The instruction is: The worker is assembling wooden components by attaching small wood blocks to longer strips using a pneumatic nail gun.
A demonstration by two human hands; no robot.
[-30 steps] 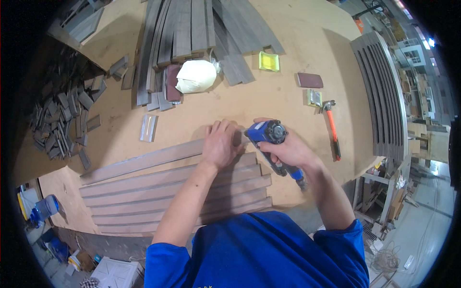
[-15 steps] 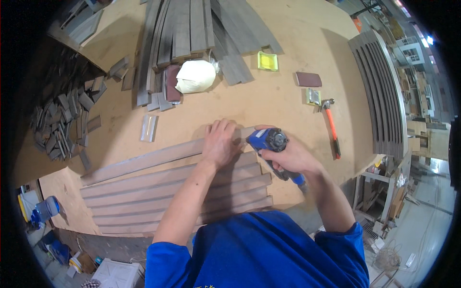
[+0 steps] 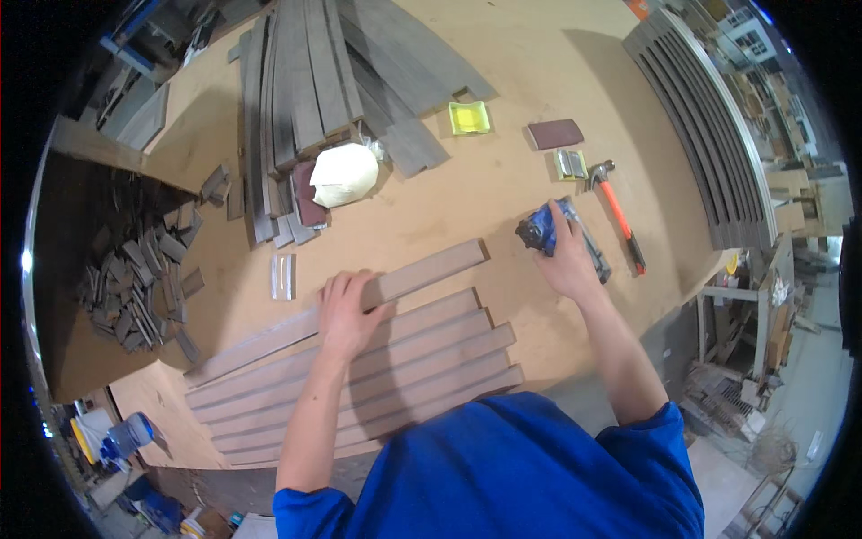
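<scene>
My left hand (image 3: 348,314) grips the farthest wooden slat (image 3: 431,272), fingers over its far edge and thumb along the near side. This slat lies at a slant, its right end apart from the row of similar slats (image 3: 440,337) nearer my body. To the right, my right hand (image 3: 567,260) is closed around a blue and black nail gun (image 3: 542,225), which is turned on its side at the table surface; whether it touches the wood I cannot tell. A hammer (image 3: 618,214) with an orange handle lies just right of the nail gun.
Grey boards (image 3: 314,81) are piled at the back, with a whitish bundle (image 3: 344,175) before them. Small offcuts (image 3: 135,278) heap at the left. A yellow-green box (image 3: 469,118), a nail strip pack (image 3: 570,164) and a maroon pad (image 3: 555,135) lie behind. Stacked slatted panels (image 3: 696,135) stand right.
My right hand has carried the nail gun away from the slat's right end, rightward toward the hammer, and turned it. My left hand has shifted left along the slat. The view has tilted.
</scene>
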